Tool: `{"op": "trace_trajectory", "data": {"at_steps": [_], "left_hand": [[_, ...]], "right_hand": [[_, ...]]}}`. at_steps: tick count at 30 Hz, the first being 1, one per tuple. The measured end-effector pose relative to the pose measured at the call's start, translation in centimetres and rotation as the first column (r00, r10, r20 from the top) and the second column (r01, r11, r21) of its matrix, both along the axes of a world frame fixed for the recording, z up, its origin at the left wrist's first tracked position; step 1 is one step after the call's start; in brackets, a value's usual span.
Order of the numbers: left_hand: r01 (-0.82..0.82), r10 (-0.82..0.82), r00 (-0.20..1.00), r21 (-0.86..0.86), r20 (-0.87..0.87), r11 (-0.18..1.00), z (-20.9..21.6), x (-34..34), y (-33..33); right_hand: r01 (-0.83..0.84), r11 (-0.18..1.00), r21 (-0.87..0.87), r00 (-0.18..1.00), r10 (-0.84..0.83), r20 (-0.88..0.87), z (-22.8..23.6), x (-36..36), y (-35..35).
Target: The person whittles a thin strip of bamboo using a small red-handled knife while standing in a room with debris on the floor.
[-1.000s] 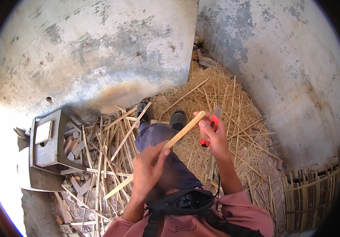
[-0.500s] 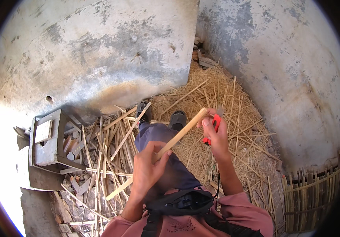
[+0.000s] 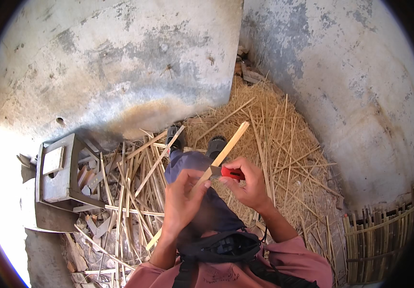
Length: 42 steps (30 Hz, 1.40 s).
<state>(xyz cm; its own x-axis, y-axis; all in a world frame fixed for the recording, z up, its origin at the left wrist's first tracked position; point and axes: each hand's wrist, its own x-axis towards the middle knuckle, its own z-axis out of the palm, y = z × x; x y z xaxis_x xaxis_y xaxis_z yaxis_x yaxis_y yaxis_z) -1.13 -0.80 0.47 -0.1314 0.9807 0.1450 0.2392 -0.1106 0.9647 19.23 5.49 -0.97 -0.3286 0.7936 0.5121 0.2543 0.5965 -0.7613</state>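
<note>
A person sits on the ground, seen from above, pink sleeves and a black chest strap (image 3: 226,249) at the near edge. The left hand (image 3: 184,201) is closed around a long pale bamboo strip (image 3: 226,151), gripping it partway along; the strip slants from near left, under the hand, up to a far right tip over the knees. The right hand (image 3: 247,185) is clenched on a red-handled knife (image 3: 231,173), its blade set against the strip just beside the left thumb.

This looks like the shaving or splitting step, with the blade engaged on the strip. The next move would call for a firm hold from the left hand and a controlled push of the blade along the grain, away from the fingers.

Beyond the hands lie dark trousers and two dark shoes (image 3: 216,144). A heap of cut bamboo slats (image 3: 130,192) lies to the left, beside a small grey wooden stool (image 3: 58,173) on its side. Straw-like shavings (image 3: 284,139) cover the floor to the right. Woven bamboo work (image 3: 380,235) stands near right, cut off by the rim. Grey plastered walls (image 3: 120,62) close the far side.

The blade itself is mostly hidden by the fingers, and the strip's near end is lost among the slats.
</note>
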Motion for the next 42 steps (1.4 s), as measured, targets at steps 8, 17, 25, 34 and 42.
{"op": "trace_trajectory", "data": {"at_steps": [8, 17, 25, 34, 42], "left_hand": [[0.011, -0.010, 0.998, -0.012, 0.056, 1.000, 0.2, 0.3, 0.0], [0.049, -0.044, 0.984, -0.025, 0.173, 0.998, -0.6, 0.4, -0.2], [0.076, -0.068, 0.939, -0.010, 0.337, 0.997, -0.5, 0.8, -0.3], [0.098, -0.087, 0.925, -0.010, 0.369, 0.995, -0.3, 0.8, -0.5], [0.091, -0.091, 0.933, 0.016, 0.348, 0.996, -1.1, 0.7, -0.5]], "right_hand": [[0.011, 1.000, 0.024, 1.000, -0.010, -0.013, -0.4, -0.3, 0.1], [-0.001, 1.000, -0.008, 0.999, 0.001, -0.042, -0.2, -0.3, 0.0], [0.006, 1.000, -0.010, 0.999, -0.007, -0.033, 0.6, 0.0, -0.3], [0.058, 0.996, 0.062, 0.998, -0.058, -0.014, 0.4, -0.2, -0.4], [0.083, 0.985, 0.150, 0.996, -0.086, 0.011, -0.3, -0.1, 0.1]]}}
